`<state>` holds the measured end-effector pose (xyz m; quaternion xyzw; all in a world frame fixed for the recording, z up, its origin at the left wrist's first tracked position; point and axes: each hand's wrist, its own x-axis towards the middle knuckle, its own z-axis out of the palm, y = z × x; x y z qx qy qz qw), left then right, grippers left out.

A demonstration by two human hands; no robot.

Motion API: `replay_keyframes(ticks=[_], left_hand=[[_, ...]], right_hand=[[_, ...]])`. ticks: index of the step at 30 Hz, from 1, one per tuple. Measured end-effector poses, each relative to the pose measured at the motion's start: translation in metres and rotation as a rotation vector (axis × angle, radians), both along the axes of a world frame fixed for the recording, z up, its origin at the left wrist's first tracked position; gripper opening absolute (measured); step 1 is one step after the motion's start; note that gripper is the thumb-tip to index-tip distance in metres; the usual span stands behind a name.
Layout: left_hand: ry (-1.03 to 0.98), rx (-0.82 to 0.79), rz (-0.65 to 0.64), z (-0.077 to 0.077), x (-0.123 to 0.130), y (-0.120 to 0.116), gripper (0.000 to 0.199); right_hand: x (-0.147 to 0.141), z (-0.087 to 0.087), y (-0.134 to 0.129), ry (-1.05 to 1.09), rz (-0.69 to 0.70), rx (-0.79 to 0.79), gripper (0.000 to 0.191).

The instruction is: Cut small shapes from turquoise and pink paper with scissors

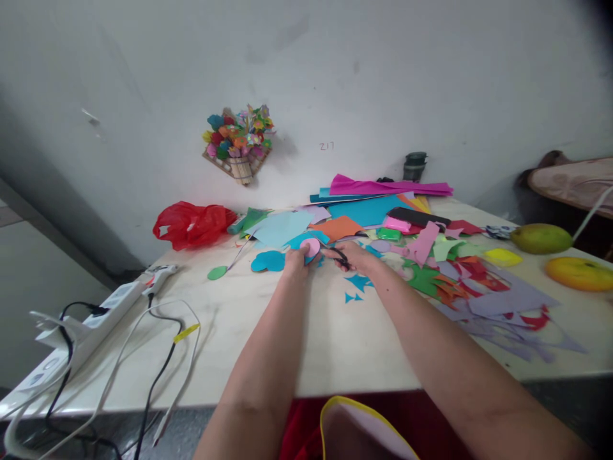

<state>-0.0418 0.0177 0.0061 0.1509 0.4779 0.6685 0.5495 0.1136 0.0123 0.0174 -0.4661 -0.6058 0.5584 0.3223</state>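
My left hand (297, 259) pinches a pink paper circle (312, 247) laid against a blue paper sheet (299, 240). Black-handled scissors (341, 258) are in my right hand (350, 254), their blades at the right side of the blue sheet. Just left of my left hand lies a rounded blue paper shape (268, 260). Small blue scraps (358, 282) are scattered on the table below my right hand. Farther left, a green oval (217, 273) joins a thin purple strip.
Coloured sheets (368, 209), a black phone (417, 218) and many scraps (498, 300) cover the right and back. Two mangoes (541, 238) sit far right. A red bag (194, 225) is back left; a power strip (89, 332) and cables run along the left edge.
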Motion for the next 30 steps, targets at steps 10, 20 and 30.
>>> replay_keyframes(ticks=[10,20,30], left_hand=[[-0.024,0.006,-0.009,-0.0033,-0.0034,0.0039,0.017],[-0.022,-0.003,-0.012,0.0034,-0.0041,-0.0021,0.021],[-0.034,0.024,-0.071,0.0025,-0.0083,-0.0015,0.015]], right_hand=[[-0.0012,-0.0049,0.0041,0.060,0.004,0.000,0.032],[0.0006,-0.0011,0.0034,0.033,0.018,-0.001,0.031],[0.0038,-0.0024,0.0057,0.039,0.033,-0.020,0.031]])
